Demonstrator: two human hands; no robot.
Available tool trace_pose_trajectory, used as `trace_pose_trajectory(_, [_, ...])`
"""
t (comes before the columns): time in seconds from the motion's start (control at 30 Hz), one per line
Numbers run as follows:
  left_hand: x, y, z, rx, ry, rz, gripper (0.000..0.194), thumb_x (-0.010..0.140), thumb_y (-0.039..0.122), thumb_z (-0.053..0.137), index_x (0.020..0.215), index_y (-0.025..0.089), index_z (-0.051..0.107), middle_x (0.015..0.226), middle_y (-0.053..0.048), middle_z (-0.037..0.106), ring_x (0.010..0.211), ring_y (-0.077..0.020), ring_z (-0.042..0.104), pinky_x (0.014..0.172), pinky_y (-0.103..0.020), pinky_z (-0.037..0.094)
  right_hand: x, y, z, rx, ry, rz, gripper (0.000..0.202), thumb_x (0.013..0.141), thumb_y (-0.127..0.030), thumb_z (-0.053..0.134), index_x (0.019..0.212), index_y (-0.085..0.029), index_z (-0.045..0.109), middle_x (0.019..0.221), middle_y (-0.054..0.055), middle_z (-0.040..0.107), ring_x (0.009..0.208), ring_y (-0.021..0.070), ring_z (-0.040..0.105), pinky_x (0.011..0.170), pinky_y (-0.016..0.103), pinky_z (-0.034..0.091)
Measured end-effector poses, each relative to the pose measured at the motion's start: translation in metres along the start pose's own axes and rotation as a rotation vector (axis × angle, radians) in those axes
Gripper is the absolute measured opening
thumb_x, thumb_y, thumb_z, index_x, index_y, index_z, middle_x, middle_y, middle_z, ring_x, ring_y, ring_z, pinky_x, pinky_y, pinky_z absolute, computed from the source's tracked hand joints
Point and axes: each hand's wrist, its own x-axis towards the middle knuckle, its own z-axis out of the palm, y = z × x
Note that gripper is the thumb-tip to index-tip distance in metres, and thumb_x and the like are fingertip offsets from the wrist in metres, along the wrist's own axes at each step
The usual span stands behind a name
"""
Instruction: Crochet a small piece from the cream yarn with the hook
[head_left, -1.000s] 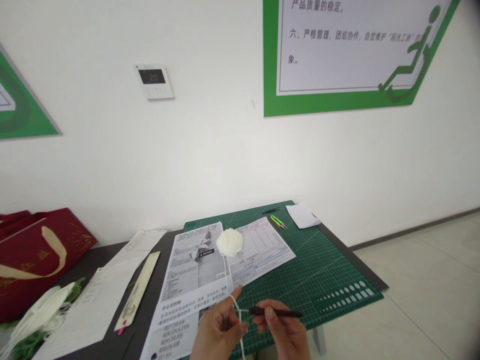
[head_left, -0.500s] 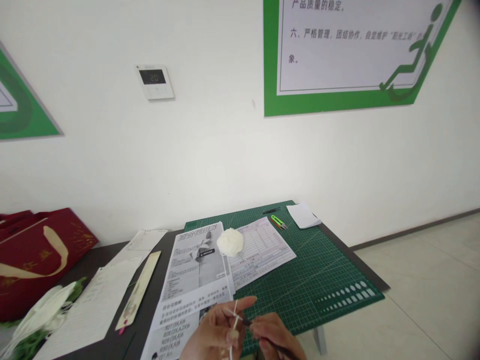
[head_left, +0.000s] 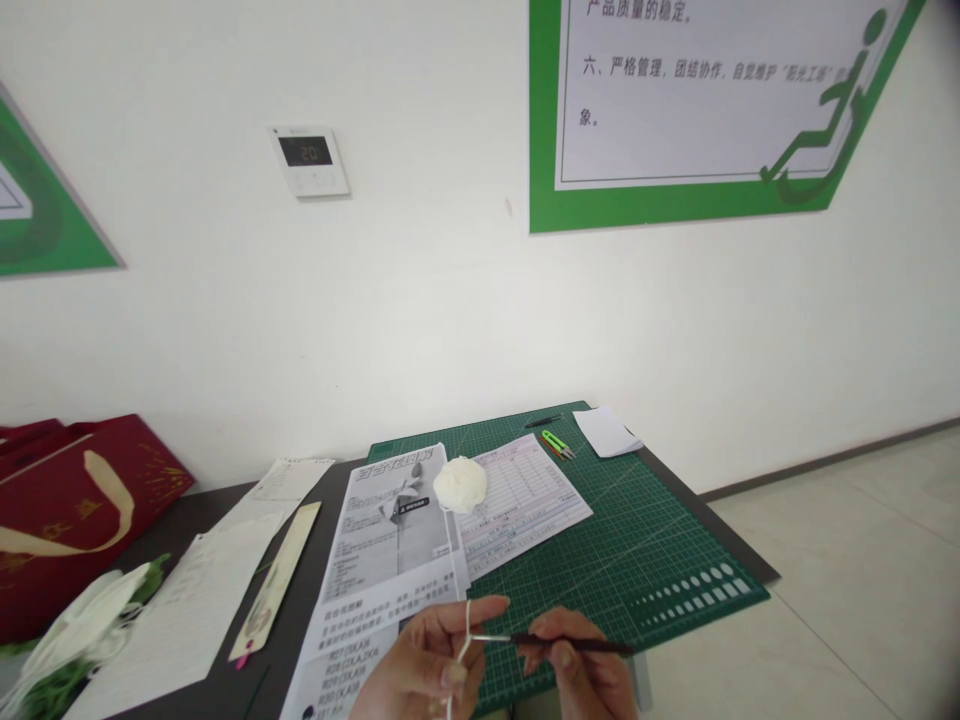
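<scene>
At the lower middle, my left hand (head_left: 431,658) pinches white yarn (head_left: 466,640) between thumb and a finger, while its index finger stretches out with the strand looped over it. My right hand (head_left: 581,660) grips the dark handle of a crochet hook (head_left: 574,643). The hook's thin metal shaft points left and its tip meets the yarn beside my left fingers. Beyond the hands, a ball of white yarn (head_left: 460,485) rests on the printed sheets.
A green cutting mat (head_left: 637,540) covers the table's right part, with green thread snips (head_left: 556,444), a pen (head_left: 544,421) and white paper (head_left: 607,431). Printed sheets (head_left: 375,560), a bookmark-like strip (head_left: 277,580), white-and-green crochet pieces (head_left: 90,625) and a red bag (head_left: 90,500) lie leftward.
My right hand has moved right and drawn the hook back, so its metal shaft now shows between the hands. My left hand has barely shifted.
</scene>
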Motion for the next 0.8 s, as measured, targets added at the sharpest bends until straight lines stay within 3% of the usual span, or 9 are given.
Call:
trace_pose_trajectory(0.27, [0.002,0.001,0.002,-0.050,-0.102,-0.030,0.051,0.046,0.002,0.066,0.097,0.005,0.069,0.040,0.008,0.035,0.034,-0.0024,0.027,0.030,-0.015,0.020,0.006,-0.001,-0.005,0.008,-0.092,-0.017,0.015,0.080,-0.036,0.059,0.083,-0.024,0.069,0.072,0.001,0.063,0.058,0.0135,0.058,0.056,0.025,0.047])
trace_pose_trajectory(0.57, [0.002,0.001,-0.002,-0.047,-0.151,-0.062,0.051,0.047,0.002,0.064,0.098,0.006,0.069,0.040,0.007,0.036,0.032,-0.0021,0.027,0.029,-0.015,0.021,0.023,-0.025,-0.007,-0.119,-0.386,-0.205,0.016,0.086,-0.030,0.051,0.092,-0.027,0.066,0.070,0.003,0.064,0.069,0.0175,0.059,0.062,0.028,0.049])
trace_pose_trajectory(0.8, [0.003,0.000,-0.006,-0.030,-0.151,-0.058,0.047,0.049,0.001,0.063,0.095,0.004,0.070,0.039,0.007,0.037,0.031,-0.0023,0.026,0.030,-0.016,0.021,0.026,-0.027,-0.008,-0.103,-0.374,-0.222,0.016,0.086,-0.030,0.051,0.091,-0.026,0.066,0.068,0.003,0.065,0.068,0.0168,0.059,0.060,0.027,0.049])
